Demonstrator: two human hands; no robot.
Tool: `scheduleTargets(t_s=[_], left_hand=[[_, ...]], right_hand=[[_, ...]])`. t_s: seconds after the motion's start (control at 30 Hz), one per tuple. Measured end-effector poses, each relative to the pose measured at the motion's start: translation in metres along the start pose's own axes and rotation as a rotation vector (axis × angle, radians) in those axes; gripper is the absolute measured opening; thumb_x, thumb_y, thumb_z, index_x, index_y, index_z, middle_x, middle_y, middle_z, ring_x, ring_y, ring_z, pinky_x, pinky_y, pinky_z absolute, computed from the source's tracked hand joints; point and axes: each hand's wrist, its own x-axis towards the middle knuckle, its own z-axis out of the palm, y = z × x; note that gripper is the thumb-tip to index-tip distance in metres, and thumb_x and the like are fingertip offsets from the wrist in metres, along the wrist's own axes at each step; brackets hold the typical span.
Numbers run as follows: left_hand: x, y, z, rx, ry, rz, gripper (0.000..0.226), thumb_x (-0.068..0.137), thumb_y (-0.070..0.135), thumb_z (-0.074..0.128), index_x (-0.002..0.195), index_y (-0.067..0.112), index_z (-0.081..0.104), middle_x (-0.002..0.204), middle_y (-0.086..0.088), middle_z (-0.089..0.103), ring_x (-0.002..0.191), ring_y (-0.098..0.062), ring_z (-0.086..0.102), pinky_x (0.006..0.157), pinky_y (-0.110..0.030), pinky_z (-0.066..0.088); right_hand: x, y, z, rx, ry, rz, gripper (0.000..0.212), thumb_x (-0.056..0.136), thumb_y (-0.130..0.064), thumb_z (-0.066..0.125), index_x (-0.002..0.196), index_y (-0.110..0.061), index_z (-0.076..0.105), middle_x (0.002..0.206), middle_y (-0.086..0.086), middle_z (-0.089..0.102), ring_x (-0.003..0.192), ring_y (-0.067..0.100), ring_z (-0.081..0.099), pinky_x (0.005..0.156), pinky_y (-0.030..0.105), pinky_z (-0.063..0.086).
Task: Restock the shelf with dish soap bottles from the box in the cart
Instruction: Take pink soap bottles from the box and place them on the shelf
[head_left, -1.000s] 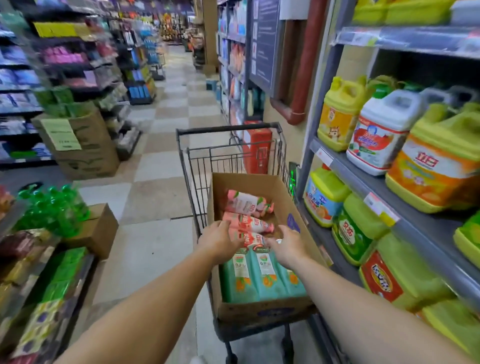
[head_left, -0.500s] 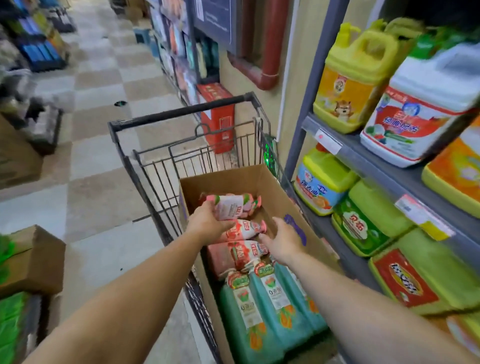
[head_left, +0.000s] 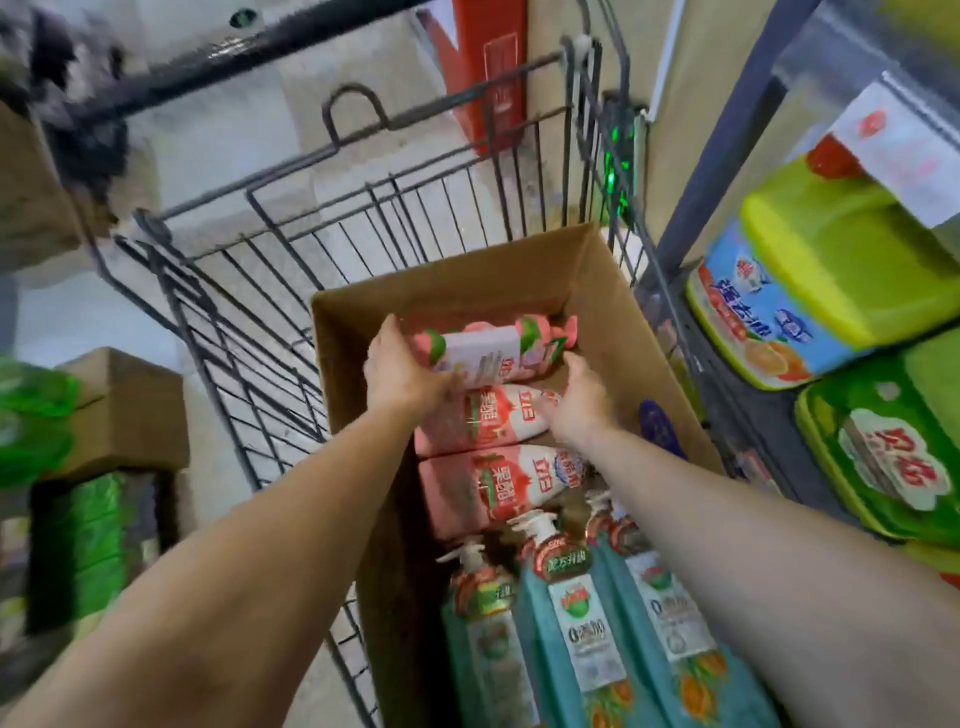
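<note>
An open cardboard box (head_left: 467, 283) sits in a wire shopping cart (head_left: 291, 291). Inside lie pink dish soap bottles on their sides and teal pump bottles (head_left: 582, 618) nearer me. My left hand (head_left: 400, 374) grips the base end of the farthest pink bottle (head_left: 493, 348), which sits slightly above the others. My right hand (head_left: 579, 395) is curled over the neck end of the second pink bottle (head_left: 488, 421). A third pink bottle (head_left: 493, 483) lies below them.
A grey metal shelf (head_left: 727, 171) stands to the right of the cart, stocked with large yellow-green jugs (head_left: 831, 280) and green jugs (head_left: 893, 447). A red box (head_left: 493, 73) stands beyond the cart. Cardboard boxes (head_left: 124, 410) and green packs sit on the floor at left.
The view has tilted down and closer to the box. My left hand has lifted the far pink bottle a little; my right hand moved forward onto the second pink bottle's neck.
</note>
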Motion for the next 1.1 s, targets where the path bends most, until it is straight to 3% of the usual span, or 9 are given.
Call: scheduleTargets(t_s=[0.17,0.33,0.5,0.57,0.7,0.77,0.9,1.0,1.1], left_hand=[[0.026,-0.014,0.025,-0.169,0.033,-0.072,0.122,0.039,0.039,0.092,0.142,0.018,0.031,0.137,-0.005,0.049,0.126,-0.022,0.051,0.106,-0.043,0.045],[0.029,-0.028,0.035,-0.226,0.068,-0.116,0.111,0.05,0.027,0.096,0.141,0.016,0.032,0.135,-0.002,0.05,0.118,-0.015,0.054,0.099,-0.03,0.047],[0.032,-0.03,0.035,-0.249,0.081,-0.102,0.116,0.045,0.028,0.098,0.14,0.02,0.032,0.133,0.002,0.049,0.115,-0.012,0.055,0.098,-0.034,0.051],[0.03,-0.03,0.034,-0.29,0.07,-0.103,0.113,0.047,0.024,0.098,0.14,0.021,0.033,0.131,0.002,0.051,0.11,-0.01,0.058,0.091,-0.03,0.055],[0.022,-0.026,0.03,-0.382,0.035,-0.085,0.099,0.058,0.011,0.092,0.138,0.013,0.033,0.115,0.005,0.058,0.095,-0.001,0.062,0.067,-0.009,0.052],[0.012,-0.027,0.027,-0.424,0.01,-0.083,0.096,0.061,0.007,0.09,0.138,0.012,0.034,0.108,0.008,0.059,0.09,0.001,0.062,0.066,-0.011,0.053],[-0.018,-0.03,0.016,-0.482,-0.047,-0.073,0.098,0.057,0.013,0.093,0.138,0.014,0.038,0.113,-0.001,0.066,0.098,-0.013,0.068,0.082,-0.037,0.059],[-0.045,-0.03,0.001,-0.532,-0.072,-0.033,0.089,0.058,0.014,0.093,0.132,0.017,0.044,0.11,0.002,0.068,0.096,-0.01,0.069,0.081,-0.035,0.059],[-0.078,-0.023,-0.021,-0.58,-0.095,0.051,0.079,0.061,0.012,0.091,0.127,0.016,0.047,0.105,0.003,0.068,0.091,-0.01,0.07,0.068,-0.025,0.059]], right_hand=[[0.052,0.013,0.022,0.058,-0.052,0.082,0.079,0.081,-0.028,0.075,0.146,-0.011,0.033,0.143,0.01,0.048,0.132,0.03,0.046,0.109,0.041,0.038],[0.085,0.021,0.041,0.11,-0.075,0.146,0.065,0.073,-0.032,0.082,0.128,-0.015,0.049,0.127,0.005,0.06,0.116,0.025,0.058,0.095,0.035,0.048],[0.114,0.041,0.072,0.306,-0.082,0.141,0.088,0.036,-0.053,0.087,0.112,-0.025,0.053,0.11,-0.005,0.067,0.1,0.017,0.066,0.088,0.044,0.055],[0.105,0.031,0.067,0.339,-0.063,0.142,0.077,0.045,-0.045,0.09,0.108,-0.024,0.051,0.109,-0.006,0.067,0.098,0.018,0.066,0.087,0.045,0.056],[0.083,0.018,0.05,0.333,-0.024,0.123,0.056,0.067,-0.027,0.086,0.106,-0.022,0.046,0.11,-0.004,0.064,0.103,0.02,0.064,0.089,0.044,0.054],[0.071,0.016,0.041,0.323,0.009,0.089,0.058,0.064,-0.032,0.087,0.105,-0.024,0.047,0.108,-0.005,0.064,0.101,0.02,0.064,0.088,0.046,0.054],[0.032,0.011,0.019,0.313,0.089,0.044,0.059,0.068,-0.021,0.085,0.114,-0.013,0.049,0.115,0.003,0.063,0.105,0.022,0.061,0.09,0.041,0.052],[-0.006,0.005,0.004,0.279,0.178,0.01,0.059,0.069,-0.02,0.084,0.115,-0.01,0.047,0.118,0.007,0.062,0.109,0.025,0.06,0.094,0.043,0.051],[-0.052,-0.003,-0.014,0.27,0.26,-0.013,0.058,0.068,-0.022,0.084,0.111,-0.015,0.046,0.116,0.004,0.061,0.108,0.023,0.059,0.092,0.037,0.05]])
